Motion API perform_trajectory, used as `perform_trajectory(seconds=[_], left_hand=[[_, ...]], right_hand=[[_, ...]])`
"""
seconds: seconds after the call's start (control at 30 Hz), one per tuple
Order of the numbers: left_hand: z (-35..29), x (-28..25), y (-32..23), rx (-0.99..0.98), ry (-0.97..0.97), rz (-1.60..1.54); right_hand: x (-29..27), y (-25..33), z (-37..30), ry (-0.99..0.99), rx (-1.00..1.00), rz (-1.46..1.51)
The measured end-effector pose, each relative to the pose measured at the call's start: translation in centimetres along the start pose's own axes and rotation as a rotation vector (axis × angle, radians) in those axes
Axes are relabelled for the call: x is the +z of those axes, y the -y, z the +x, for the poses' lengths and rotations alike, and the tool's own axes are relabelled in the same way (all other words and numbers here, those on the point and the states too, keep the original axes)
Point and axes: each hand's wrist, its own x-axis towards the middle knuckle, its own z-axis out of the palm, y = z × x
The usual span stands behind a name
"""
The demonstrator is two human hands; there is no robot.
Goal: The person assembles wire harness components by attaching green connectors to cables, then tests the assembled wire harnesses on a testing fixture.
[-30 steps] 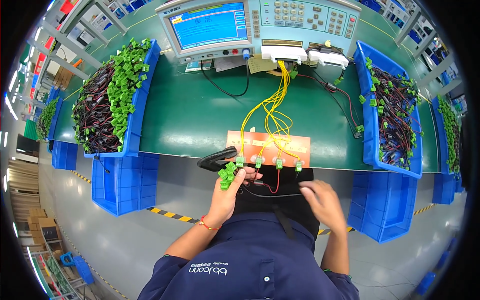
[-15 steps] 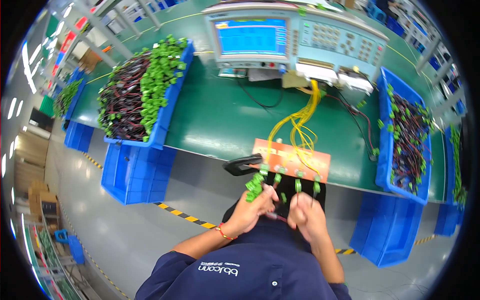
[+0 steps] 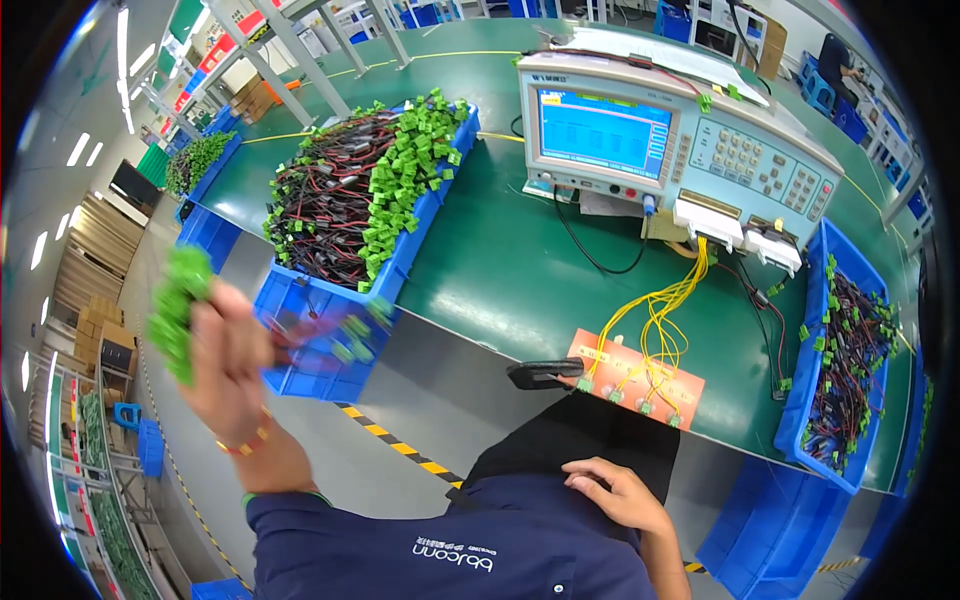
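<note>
1. I judge this batch done at the fixture (image 3: 640, 382): none of its green sockets visibly has a harness plugged in, only the yellow leads running up to the tester (image 3: 680, 150).
2. My left hand (image 3: 228, 360) is raised out to the left, blurred, fingers closed around a bundle (image 3: 178, 312) of harnesses. The green connectors stick up above the fist; reddish wires trail right from the palm toward the left bin (image 3: 300, 300).
3. The bundle sits inside the grip, with connectors beyond the thumb side. It hangs beside the near corner of that left bin, not yet in it and not touching the heap of harnesses (image 3: 350, 190) there.
4. My right hand (image 3: 612, 495) lies on my lap below the fixture, fingers loosely curled and holding nothing; it is well apart from the bundle.
5. What is left, as I read it: the bundle is not yet set down. The right bin (image 3: 800, 375) also holds harnesses, and the black scanner (image 3: 545, 373) lies at the table edge, untouched.
</note>
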Motion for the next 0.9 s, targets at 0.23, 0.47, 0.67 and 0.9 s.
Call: perform_trajectory(seconds=[0.23, 0.47, 0.67, 0.9], left_hand=[[20.6, 0.8, 7.8, 0.677, 0.081, 1.142], [27.0, 0.7, 25.7, 0.206, 0.402, 1.140], [28.2, -0.5, 30.4, -0.226, 0.434, 0.816], [27.7, -3.2, 29.0, 0.013, 0.380, 1.116]], right_hand=[[-0.1, -1.1, -0.1, -0.236, 0.020, -0.141], [-1.1, -2.2, -2.6, -0.264, 0.028, -0.369], [-4.3, 1.1, -7.4, -0.450, 0.040, -0.278], [-12.3, 9.5, -13.3, -1.027, -0.142, -0.429]])
